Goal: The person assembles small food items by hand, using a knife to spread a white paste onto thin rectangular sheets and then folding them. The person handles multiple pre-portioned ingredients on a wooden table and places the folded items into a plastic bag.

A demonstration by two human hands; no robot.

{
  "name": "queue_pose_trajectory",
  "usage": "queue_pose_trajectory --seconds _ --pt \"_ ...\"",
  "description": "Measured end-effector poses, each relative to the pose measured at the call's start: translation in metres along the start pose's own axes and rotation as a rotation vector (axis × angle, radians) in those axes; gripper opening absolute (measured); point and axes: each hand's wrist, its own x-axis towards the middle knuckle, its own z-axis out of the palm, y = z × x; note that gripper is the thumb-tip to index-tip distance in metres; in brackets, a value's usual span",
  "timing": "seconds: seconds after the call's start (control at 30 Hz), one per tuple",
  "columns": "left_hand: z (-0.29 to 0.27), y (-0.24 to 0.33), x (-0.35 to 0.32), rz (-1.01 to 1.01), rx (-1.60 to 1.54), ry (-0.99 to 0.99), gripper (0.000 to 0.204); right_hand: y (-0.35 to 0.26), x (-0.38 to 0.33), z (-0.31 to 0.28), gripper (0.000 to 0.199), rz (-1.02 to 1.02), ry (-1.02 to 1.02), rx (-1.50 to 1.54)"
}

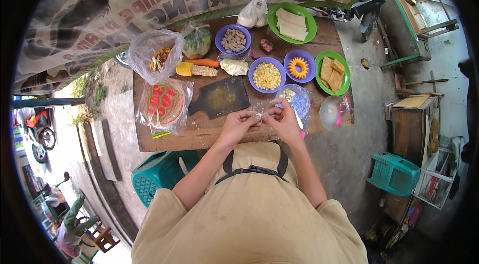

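My left hand (241, 124) and my right hand (283, 123) meet at the table's near edge, both pinched closed on a small pale garlic clove (258, 116). Just beyond my right hand sits a blue-rimmed clear plate (302, 99) with a few pale cloves (288, 94) on it. A white-handled knife (299, 120) leans by that plate, close to my right fingers; whether they touch it I cannot tell. Left of my hands lies a dark cutting board (223, 98) with a handle. Small pale scraps are scattered on the wood around my fingers.
On the wooden table (174, 143) stand purple bowls of corn kernels (266, 76), diced pieces (233, 40) and an orange ring-shaped item (298, 68). Green plates hold pale slabs (291, 24) and brown squares (331, 74). Corn cob (203, 71), carrot (204, 62) and plastic bags (155, 54) lie left.
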Motion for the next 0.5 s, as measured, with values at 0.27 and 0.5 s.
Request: queue_pose_trajectory --seconds 0.27,0.5 --pt "-0.018 -0.014 0.009 -0.022 -0.084 0.146 0.015 0.1 -0.061 -0.092 0.024 0.175 0.708 -0.97" --pt "-0.017 -0.004 0.02 -0.044 -0.078 0.146 0.016 0.198 -0.08 -0.126 0.031 0.251 0.696 -0.83"
